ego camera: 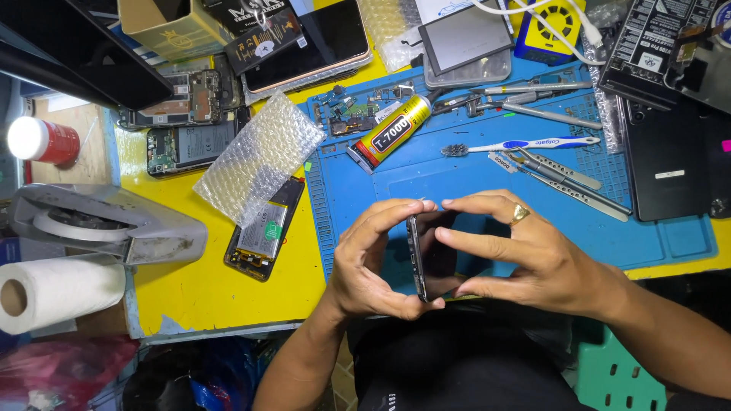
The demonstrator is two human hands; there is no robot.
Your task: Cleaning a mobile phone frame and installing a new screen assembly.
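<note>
Yellow-black glue tube [394,131] on blue mat [670,236]; tan box [164,29] behind.

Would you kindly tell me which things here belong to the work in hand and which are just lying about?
In hand:
- dark phone, held on edge
- left hand
- right hand

Lying about:
- glue tube
- toothbrush
- tweezers
- bubble wrap
- opened phone
- paper roll

one head-worn camera looked steeply down from above, close over the person's lap and the near edge of the blue mat [655,243], with the yellow bench [213,281] stretching away toward the frame's top.
</note>
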